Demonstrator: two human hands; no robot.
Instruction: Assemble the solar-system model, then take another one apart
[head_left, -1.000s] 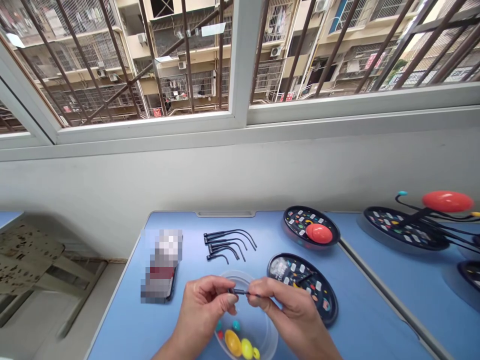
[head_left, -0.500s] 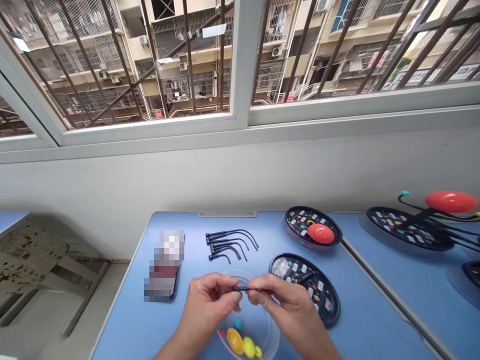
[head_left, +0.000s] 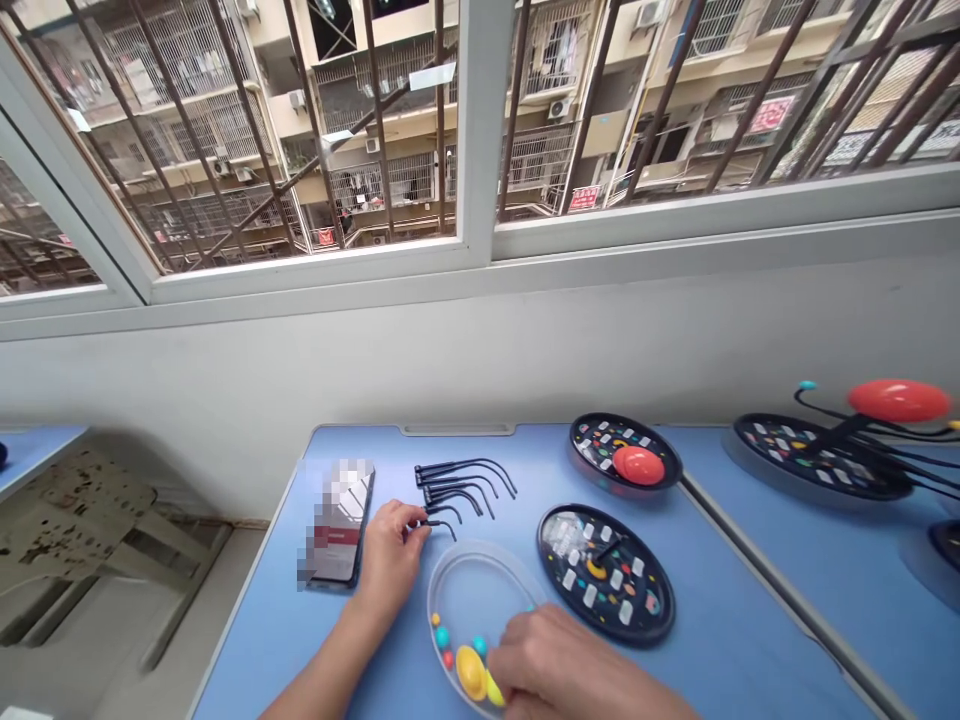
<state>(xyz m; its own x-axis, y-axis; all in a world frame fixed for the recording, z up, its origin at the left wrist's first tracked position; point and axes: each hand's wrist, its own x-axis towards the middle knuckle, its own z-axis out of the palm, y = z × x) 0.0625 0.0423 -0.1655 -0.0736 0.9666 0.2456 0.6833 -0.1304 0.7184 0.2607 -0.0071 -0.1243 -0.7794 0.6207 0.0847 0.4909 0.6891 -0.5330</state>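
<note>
My left hand (head_left: 388, 560) rests its fingertips on the end of the shortest black bent rod (head_left: 444, 527), the nearest of several such rods (head_left: 465, 485) lying side by side on the blue table (head_left: 262, 640). My right hand (head_left: 559, 665) reaches into the clear oval plastic tray (head_left: 430, 610), beside a yellow ball (head_left: 471, 672). Its fingertips are partly hidden there. Small teal (head_left: 442, 637) and red beads lie near the tray's left wall. A phone (head_left: 334, 525), blurred in the picture, lies left of my left hand.
Two black discs with coloured patterns lie right of the tray; the nearer (head_left: 606, 575) has a short rod, the farther (head_left: 596, 445) a red-orange ball (head_left: 637, 465). A built model (head_left: 898, 400) stands on the adjoining table. A barred window (head_left: 480, 150) runs behind.
My hands have parted. The rod they held together above the tray is no longer between them. My left hand has moved to the rods, and my right hand has dropped into the tray.
</note>
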